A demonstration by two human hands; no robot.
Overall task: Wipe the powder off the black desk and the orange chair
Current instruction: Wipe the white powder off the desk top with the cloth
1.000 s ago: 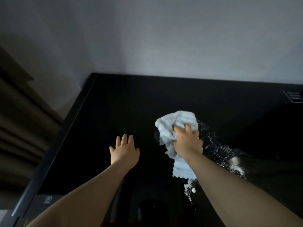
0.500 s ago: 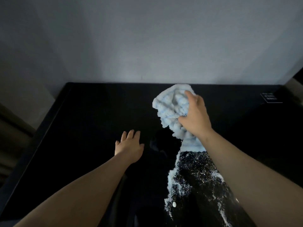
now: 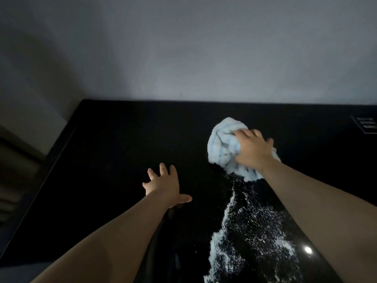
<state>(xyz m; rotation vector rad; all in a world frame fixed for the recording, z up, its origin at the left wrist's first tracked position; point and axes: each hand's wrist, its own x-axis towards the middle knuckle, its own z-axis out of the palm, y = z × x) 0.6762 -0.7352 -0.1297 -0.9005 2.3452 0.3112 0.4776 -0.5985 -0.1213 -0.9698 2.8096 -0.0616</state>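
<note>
Right hand (image 3: 252,149) grips a bunched pale-blue cloth (image 3: 224,146), fingers curled over its top and pressing it down onto the black desk (image 3: 122,150) toward the far right part of the surface, short of the back edge. Left hand (image 3: 163,184) lies flat on the desk with fingers spread and straight and the thumb stuck out to the right, holding nothing, well apart from the cloth. White powder (image 3: 244,231) spreads in a speckled trail from just under the near edge of the cloth toward the viewer, widening into a thicker patch with a bright ridge along its left side, partly covered by the right forearm. A small white-printed label (image 3: 367,127) sits at the far right corner of the desk. Behind the desk rises a plain grey wall (image 3: 183,48). The orange chair cannot be made out in this head view.
</note>
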